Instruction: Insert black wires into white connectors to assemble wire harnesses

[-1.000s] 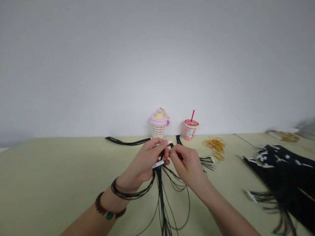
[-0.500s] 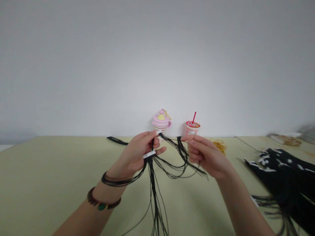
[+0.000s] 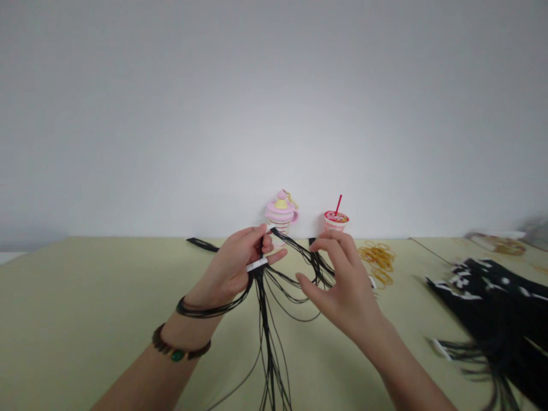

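A bundle of thin black wires (image 3: 266,319) hangs from my left hand (image 3: 240,257), whose thumb and fingers are closed on its upper part. A white connector (image 3: 257,265) sits at the top of the hanging strands, against the palm. One loop of strands passes around my left wrist. More strands run right from a small dark end at the left fingertips and curve down behind my right hand (image 3: 342,279). That hand is raised with thumb and fingers apart, holding nothing I can see. Its fingertips are close to the curved strands; whether they touch is unclear.
A pink lidded cup ornament (image 3: 280,214) and a small cup with a red straw (image 3: 336,220) stand by the wall. Yellow rubber bands (image 3: 379,257) lie to their right. Black wire bundles with white ends (image 3: 492,297) lie at the right. A clear bag (image 3: 499,242) is behind them.
My right hand has released the thin strand it was pinching, and its thumb and fingers have spread apart. A strand now sags in a lower loop. My left hand has shifted slightly left.
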Motion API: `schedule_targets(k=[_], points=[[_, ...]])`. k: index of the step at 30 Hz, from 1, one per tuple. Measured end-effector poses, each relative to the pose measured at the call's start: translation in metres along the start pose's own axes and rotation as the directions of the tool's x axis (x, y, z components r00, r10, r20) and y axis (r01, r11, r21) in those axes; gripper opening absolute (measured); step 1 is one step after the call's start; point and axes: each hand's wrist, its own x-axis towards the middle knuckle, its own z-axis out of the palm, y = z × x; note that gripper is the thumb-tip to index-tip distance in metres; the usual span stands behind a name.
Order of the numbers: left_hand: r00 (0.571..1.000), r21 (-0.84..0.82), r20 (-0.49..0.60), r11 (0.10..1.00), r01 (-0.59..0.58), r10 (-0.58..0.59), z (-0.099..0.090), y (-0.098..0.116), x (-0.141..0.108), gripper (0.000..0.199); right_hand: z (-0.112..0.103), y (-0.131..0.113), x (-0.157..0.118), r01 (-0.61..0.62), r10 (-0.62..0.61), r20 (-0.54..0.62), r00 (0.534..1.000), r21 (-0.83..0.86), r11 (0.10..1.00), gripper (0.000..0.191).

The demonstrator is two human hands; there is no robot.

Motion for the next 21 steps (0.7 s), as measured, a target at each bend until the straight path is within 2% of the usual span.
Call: schedule_targets(k=[2,3,4,6,7,8,10,13,18,21], points=[[1.0,-0.014,0.002,1.0,0.003,-0.003,-0.002,-0.002,0.002,0.02,0.0,-0.016,-0.006,0.09,-0.092,0.015,0.996,0.126,0.988,0.019],[1.0,-0.024,0.007,1.0,0.01,-0.01,-0.002,-0.003,0.003,0.02,0.001,-0.023,-0.009,0.132,-0.155,0.1,0.983,0.205,0.97,0.015],[1.0,-0.033,0.016,0.999,0.021,-0.021,-0.003,-0.003,0.004,0.021,0.001,-0.029,-0.012,0.156,-0.218,0.216,0.952,0.27,0.95,0.012],[0.999,-0.042,0.029,0.998,0.038,-0.037,-0.004,-0.002,0.004,0.021,0.002,-0.035,-0.016,0.148,-0.278,0.463,0.842,0.297,0.943,0.008],[0.999,-0.043,0.028,0.998,0.042,-0.041,-0.004,-0.001,0.003,0.022,0.003,-0.036,-0.017,0.137,-0.259,0.545,0.797,0.254,0.958,0.007],[0.999,-0.044,0.025,0.998,0.046,-0.045,-0.003,0.0,0.002,0.023,0.004,-0.035,-0.018,0.128,-0.216,0.582,0.784,0.19,0.973,0.01],[0.999,-0.059,0.01,0.997,0.046,-0.045,-0.002,0.001,0.0,0.023,0.008,-0.031,-0.019,0.117,-0.146,0.564,0.813,0.087,0.989,0.016],[0.999,-0.086,0.011,0.995,0.042,-0.041,0.001,0.001,-0.002,0.022,0.017,-0.025,-0.019,0.071,-0.087,0.474,0.876,0.052,0.996,0.018],[0.997,-0.095,0.065,0.994,0.044,-0.037,0.006,-0.006,-0.004,0.022,0.032,-0.024,-0.018,-0.094,0.036,0.371,0.928,0.141,0.985,0.022],[0.998,-0.076,0.041,0.996,0.043,-0.04,0.012,-0.007,-0.008,0.024,0.037,-0.024,-0.017,-0.181,0.12,0.294,0.948,0.191,0.965,0.026]])
